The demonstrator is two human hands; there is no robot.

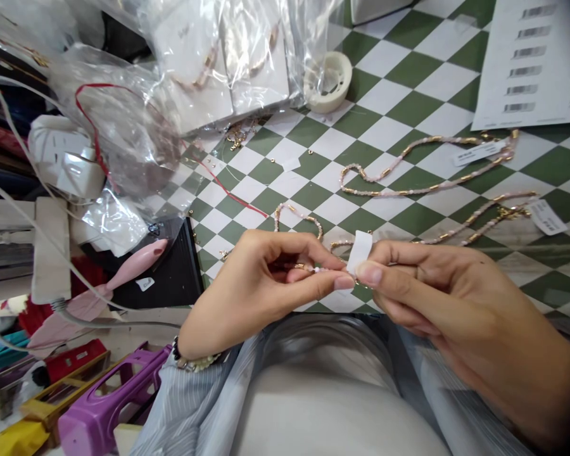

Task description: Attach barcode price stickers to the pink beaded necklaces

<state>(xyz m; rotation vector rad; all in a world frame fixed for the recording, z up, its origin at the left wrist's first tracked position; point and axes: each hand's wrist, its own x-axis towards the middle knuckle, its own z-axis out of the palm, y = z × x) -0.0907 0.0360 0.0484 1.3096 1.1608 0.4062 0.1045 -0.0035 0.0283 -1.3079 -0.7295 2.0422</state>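
Note:
Both my hands meet low over the table's front edge. My left hand [275, 269] is closed in a pinch on a beaded necklace [308, 268] with pink and gold beads, part of which loops out behind my fingers. My right hand [422, 278] pinches a small white label [360, 251] that stands up between the two thumbs, beside the strand. What else its fingers hold is hidden. Two more beaded necklaces lie to the right: one [384, 192] farther back with a printed tag [481, 152], another [479, 218] nearer with a tag [548, 215].
A tape roll [330, 82] sits at the back beside clear plastic bags [190, 69] holding carded jewellery. A barcode label sheet [527, 69] lies back right. At left are a white plug adapter [69, 155], cables, a pink-handled tool [135, 266] and a purple plastic stool [109, 392]. Loose gold findings [237, 136] lie mid-table.

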